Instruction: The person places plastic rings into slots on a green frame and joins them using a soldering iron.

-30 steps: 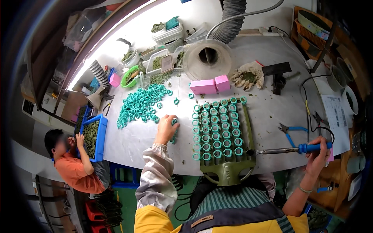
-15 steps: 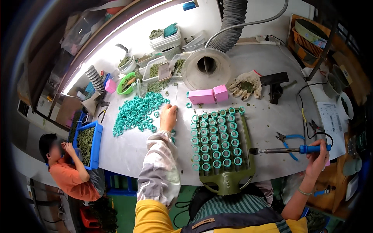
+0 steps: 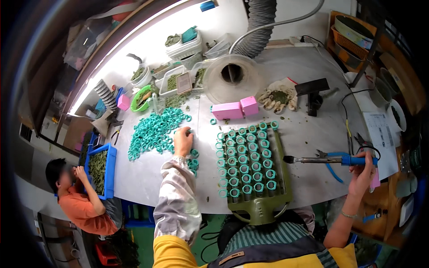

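Observation:
A wide heap of teal plastic rings [image 3: 154, 131] lies on the table left of centre. At its right edge is my left hand [image 3: 182, 142], fingers curled together; what the fingertips hold, if anything, is too small to make out. A few loose rings [image 3: 194, 161] lie beside my left wrist. My right hand [image 3: 361, 175] grips the blue handle of a soldering iron [image 3: 319, 160], whose broad dark tip points left. That tip is close to the right side of an olive-green tray [image 3: 260, 211], on which similar teal rings [image 3: 243, 169] stand in rows.
Pink blocks [image 3: 229, 111], a stained glove [image 3: 279, 94] and a black stand [image 3: 313, 96] sit behind the tray. A clear funnel hood [image 3: 214, 85] hangs from a grey duct. Blue-handled pliers [image 3: 333, 172] lie under the iron. Another person [image 3: 82, 203] sits at the left beside a blue bin [image 3: 111, 172].
My left hand has shifted left and slightly nearer to me, along the heap's edge, uncovering loose rings by the wrist. The iron stays in my right hand. The whole view has shifted slightly.

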Demonstrator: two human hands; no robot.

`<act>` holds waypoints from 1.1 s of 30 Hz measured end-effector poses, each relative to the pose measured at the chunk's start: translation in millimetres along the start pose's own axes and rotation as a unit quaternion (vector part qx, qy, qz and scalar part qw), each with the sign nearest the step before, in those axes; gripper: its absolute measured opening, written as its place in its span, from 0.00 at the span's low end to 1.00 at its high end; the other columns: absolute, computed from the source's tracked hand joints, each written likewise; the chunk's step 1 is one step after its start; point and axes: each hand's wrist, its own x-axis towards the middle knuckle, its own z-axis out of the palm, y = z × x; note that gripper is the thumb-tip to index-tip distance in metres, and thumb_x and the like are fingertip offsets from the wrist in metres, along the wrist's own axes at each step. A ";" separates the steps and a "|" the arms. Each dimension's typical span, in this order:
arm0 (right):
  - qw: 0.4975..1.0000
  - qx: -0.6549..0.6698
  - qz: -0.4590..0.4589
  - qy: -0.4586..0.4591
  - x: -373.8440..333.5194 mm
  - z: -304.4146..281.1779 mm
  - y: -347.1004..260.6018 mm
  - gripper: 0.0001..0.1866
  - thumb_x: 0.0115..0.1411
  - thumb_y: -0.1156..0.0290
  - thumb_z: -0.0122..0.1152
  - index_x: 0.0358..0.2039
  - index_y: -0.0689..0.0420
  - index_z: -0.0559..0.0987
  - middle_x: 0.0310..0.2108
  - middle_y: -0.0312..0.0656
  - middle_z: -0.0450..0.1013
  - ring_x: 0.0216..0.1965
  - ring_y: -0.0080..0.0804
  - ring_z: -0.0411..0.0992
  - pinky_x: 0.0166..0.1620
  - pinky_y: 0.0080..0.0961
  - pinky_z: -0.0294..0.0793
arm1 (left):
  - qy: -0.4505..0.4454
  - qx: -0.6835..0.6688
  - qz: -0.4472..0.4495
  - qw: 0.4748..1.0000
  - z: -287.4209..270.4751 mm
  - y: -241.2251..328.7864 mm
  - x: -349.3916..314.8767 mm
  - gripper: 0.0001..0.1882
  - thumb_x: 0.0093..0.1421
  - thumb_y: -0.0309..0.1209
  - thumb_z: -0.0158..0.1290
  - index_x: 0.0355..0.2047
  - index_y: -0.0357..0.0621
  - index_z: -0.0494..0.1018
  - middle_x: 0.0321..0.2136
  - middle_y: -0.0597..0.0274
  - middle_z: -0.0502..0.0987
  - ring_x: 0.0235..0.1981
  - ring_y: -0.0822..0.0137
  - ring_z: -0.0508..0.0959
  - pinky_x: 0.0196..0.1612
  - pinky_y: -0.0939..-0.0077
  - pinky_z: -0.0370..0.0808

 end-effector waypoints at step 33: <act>1.000 0.003 -0.008 0.020 -0.9 27.9 26.6 0.16 0.66 0.61 0.56 0.28 0.62 0.77 0.24 0.39 0.74 0.17 0.23 0.70 0.22 0.19 0.69 | -0.181 -0.323 0.154 0.916 24.5 221.9 -2.1 0.14 0.57 0.19 0.56 0.44 0.40 0.75 0.42 0.54 0.76 0.43 0.58 0.78 0.44 0.71 0.76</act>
